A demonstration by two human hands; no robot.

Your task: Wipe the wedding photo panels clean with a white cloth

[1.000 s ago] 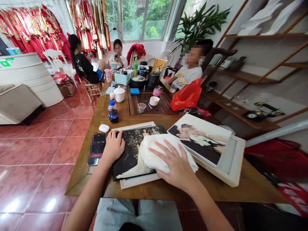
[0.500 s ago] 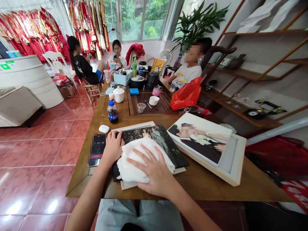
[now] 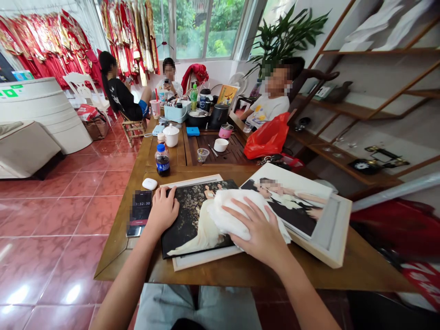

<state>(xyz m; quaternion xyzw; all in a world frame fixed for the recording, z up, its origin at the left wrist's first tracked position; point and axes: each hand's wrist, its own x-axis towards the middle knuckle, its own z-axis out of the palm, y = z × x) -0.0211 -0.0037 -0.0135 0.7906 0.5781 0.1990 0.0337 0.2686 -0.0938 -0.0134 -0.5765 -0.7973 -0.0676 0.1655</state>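
A dark wedding photo panel (image 3: 187, 215) lies on a pale frame (image 3: 202, 262) at the table's near edge. My left hand (image 3: 165, 208) rests on its upper left corner, fingers laid over the edge and thumb on the picture. My right hand (image 3: 259, 227) presses a bunched white cloth (image 3: 230, 208) on the panel's right part, its fingers spread over the cloth. The cloth hides part of the picture and overhangs the panel's right edge. To the right, another wedding photo (image 3: 292, 208) sits tilted on a pale box-like frame (image 3: 338, 238).
Left of the panel lie a phone (image 3: 140, 213) and a white case (image 3: 150, 184). Behind stand a blue-capped bottle (image 3: 162, 160), a lidded white pot (image 3: 171, 136), a white bowl (image 3: 221, 145) and a red plastic bag (image 3: 268, 137). Three people sit around the table's far end.
My right hand and the white cloth have slid right across the panel, uncovering the long pale dress in the picture. My left hand has stayed at the corner.
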